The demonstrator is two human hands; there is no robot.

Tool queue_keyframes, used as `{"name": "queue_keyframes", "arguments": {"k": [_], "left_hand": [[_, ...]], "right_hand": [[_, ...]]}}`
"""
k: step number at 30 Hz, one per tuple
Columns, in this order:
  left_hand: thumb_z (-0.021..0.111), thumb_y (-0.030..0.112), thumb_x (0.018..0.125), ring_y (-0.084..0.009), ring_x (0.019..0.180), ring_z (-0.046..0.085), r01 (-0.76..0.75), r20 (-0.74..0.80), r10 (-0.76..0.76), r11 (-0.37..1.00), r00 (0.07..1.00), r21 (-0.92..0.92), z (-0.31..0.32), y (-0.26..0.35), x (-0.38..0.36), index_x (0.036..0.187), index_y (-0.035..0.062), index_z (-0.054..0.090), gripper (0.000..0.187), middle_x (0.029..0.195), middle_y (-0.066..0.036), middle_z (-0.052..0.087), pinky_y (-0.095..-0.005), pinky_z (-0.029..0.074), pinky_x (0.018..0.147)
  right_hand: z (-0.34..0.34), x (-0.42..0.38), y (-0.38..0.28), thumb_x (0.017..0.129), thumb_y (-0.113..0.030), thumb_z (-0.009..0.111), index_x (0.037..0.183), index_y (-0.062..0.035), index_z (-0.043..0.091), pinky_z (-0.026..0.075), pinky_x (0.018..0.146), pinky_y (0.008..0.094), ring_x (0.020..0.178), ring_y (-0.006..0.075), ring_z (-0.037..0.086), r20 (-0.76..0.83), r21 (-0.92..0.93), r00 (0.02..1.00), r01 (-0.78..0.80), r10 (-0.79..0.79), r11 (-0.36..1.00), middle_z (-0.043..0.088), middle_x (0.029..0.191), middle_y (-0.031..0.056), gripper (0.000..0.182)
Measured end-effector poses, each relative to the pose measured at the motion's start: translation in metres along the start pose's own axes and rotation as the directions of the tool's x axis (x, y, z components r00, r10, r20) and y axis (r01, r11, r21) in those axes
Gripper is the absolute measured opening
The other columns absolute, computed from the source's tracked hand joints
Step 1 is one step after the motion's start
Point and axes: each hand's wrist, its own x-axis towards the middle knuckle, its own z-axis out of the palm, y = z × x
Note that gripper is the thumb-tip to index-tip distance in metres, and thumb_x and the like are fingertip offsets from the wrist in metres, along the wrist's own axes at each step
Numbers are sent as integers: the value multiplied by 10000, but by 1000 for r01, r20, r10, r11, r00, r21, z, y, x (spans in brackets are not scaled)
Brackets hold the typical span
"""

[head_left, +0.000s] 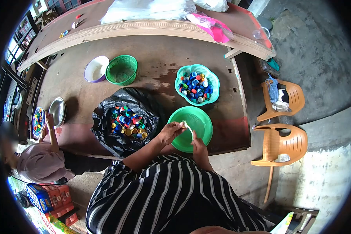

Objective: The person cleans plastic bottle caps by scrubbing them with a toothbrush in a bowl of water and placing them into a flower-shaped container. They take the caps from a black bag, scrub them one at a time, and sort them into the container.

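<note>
Over the green basin (204, 126), my left hand (171, 133) pinches one end of a thin whitish curved strip (188, 129). The strip's other end is between the closed fingers of my right hand (199, 147). Exactly what the strip is, I cannot make out. Left of my hands, a black plastic bag (101, 134) lies open with many coloured bottle caps (128, 121) inside. Beyond the basin stands a turquoise basket (184, 71) full of more caps, mostly blue.
A white bowl (96, 69) and a green woven basket (122, 70) sit farther back on the table. At the left, a person (43, 160) reaches toward a tray of caps (38, 121) beside a metal bowl (57, 112). Plastic chairs (279, 144) stand on the right.
</note>
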Motion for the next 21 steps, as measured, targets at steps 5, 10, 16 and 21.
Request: {"name": "queue_keyframes", "arguments": {"k": [5, 10, 16, 21], "left_hand": [[621, 157, 887, -188, 950, 609, -29, 4, 29, 995, 1000, 99, -2, -3, 1, 964, -10, 551, 197, 1018, -95, 596, -271, 504, 888], [583, 128, 909, -188, 910, 616, -42, -113, 69, 973, 991, 227, 7, -1, 0, 1039, -25, 539, 206, 1022, -123, 599, -257, 507, 868], [571, 137, 918, -183, 939, 588, -18, -8, 19, 1000, 1000, 23, -9, -7, 12, 1183, 2, 473, 313, 1067, -127, 570, -259, 497, 878], [585, 253, 917, -160, 923, 571, -82, -41, 90, 984, 995, 158, -6, -12, 15, 1158, 41, 479, 338, 1101, -94, 552, -271, 474, 869]], "right_hand": [[-12, 3, 8, 891, -80, 442, 1379, -135, 404, 471, 739, 410, 830, 313, 600, 30, -120, 991, -125, 129, 985, 572, 937, 164, 493], [-11, 6, 26, 888, -116, 450, 1377, -140, 406, 468, 761, 413, 885, 322, 595, 67, -236, 969, -216, 238, 948, 569, 960, 167, 492], [-5, 19, 27, 874, -118, 452, 1386, -158, 391, 472, 775, 437, 949, 347, 585, 66, -495, 954, -224, 293, 840, 558, 1029, 174, 517], [11, 28, 42, 879, -108, 434, 1366, -128, 403, 477, 771, 455, 923, 353, 593, 193, -502, 919, -207, 342, 840, 557, 1042, 174, 488]]}}
